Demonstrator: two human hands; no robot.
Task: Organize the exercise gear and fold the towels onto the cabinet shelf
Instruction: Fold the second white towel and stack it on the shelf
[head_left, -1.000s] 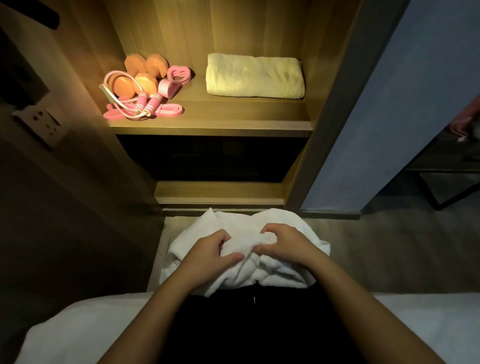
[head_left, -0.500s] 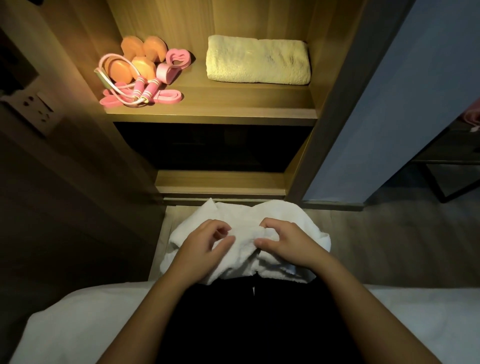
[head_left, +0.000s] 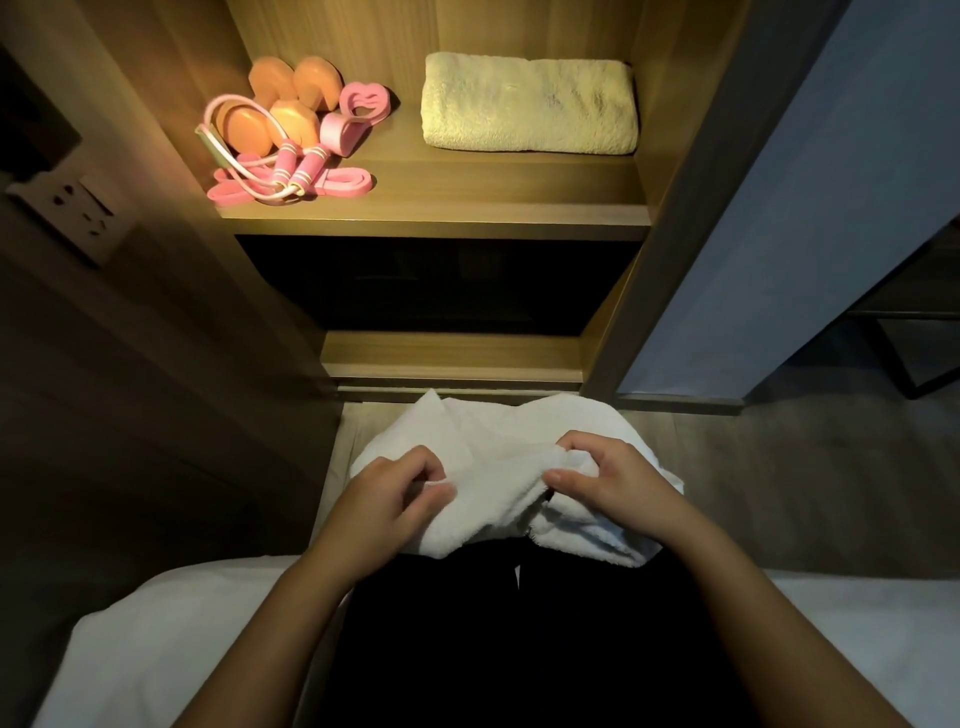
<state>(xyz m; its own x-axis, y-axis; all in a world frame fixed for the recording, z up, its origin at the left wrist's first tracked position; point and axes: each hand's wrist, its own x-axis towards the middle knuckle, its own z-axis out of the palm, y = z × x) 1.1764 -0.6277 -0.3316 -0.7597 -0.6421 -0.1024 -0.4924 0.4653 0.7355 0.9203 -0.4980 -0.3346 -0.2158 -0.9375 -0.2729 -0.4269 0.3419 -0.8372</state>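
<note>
A crumpled white towel (head_left: 493, 441) lies across my knees in front of the cabinet. My left hand (head_left: 387, 499) pinches its near left edge between thumb and fingers. My right hand (head_left: 608, 478) grips a bunched fold of it at the right. On the lit cabinet shelf (head_left: 436, 215) a folded cream towel (head_left: 530, 104) lies at the right. At the shelf's left sit orange dumbbells (head_left: 280, 109), a pink skipping rope (head_left: 283, 171), a pink heart-shaped grip ring (head_left: 363, 101) and a pink resistance band (head_left: 337, 182).
Below the shelf is a dark compartment (head_left: 436, 283) and a lower wooden ledge (head_left: 452, 356). A wall socket (head_left: 78, 210) sits on the left panel. A blue-grey door (head_left: 810, 208) stands at the right. White bedding (head_left: 156, 639) lies under me.
My hands have moved slightly apart along the white towel; the left now pinches a thin edge. The view has tipped down a little, so the shelf sits higher in frame.
</note>
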